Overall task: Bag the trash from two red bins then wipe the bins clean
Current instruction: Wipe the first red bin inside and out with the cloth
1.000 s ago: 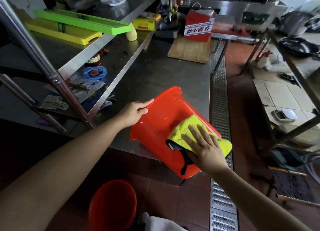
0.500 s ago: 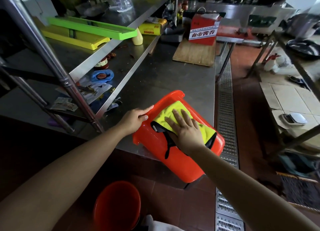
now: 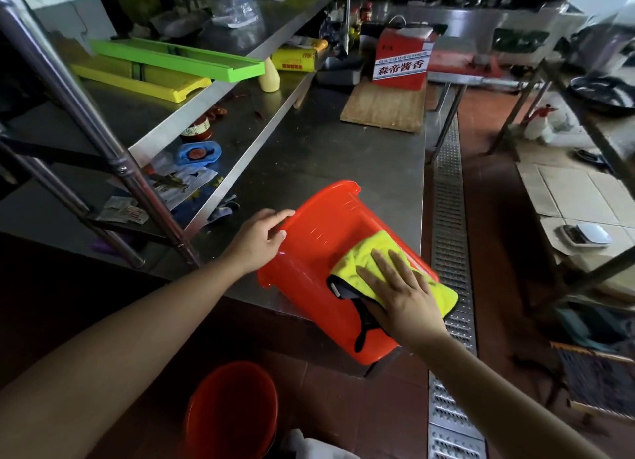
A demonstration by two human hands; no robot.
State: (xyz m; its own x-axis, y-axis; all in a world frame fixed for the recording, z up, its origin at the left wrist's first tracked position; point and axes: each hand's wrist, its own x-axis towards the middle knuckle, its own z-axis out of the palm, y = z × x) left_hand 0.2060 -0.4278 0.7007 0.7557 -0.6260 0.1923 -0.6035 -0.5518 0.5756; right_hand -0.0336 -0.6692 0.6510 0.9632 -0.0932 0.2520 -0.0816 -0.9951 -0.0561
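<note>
Nearest, low on the floor, the second red bin stands upright just in front of the tabletop's edge, with something pale and crumpled beside it that is too cut off to name.

Above it, the red bin being wiped lies on its side at the near corner of the steel tabletop; one end juts out past the edge towards the person. Its long axis runs from far-left to near-right, roughly in line with the right forearm.

The right hand lies flat on the yellow cloth, fingers straight and spread, pressing the cloth against the bin's upper side and gripping nothing. The bare red surface left to cover lies ahead of those fingertips, up and to the left along the axis, so a wiping stroke would probably run that way.

The left hand steadies the bin at its far-left end, fingers curled over the edge. It is the nearer hand to the unwiped end, and sits just beside the stroke's likely path.

Farther off, a wooden board and a red carton stand well apart at the tabletop's back. The floor drain grate runs alongside to the right, and cluttered shelves rise on the left.
</note>
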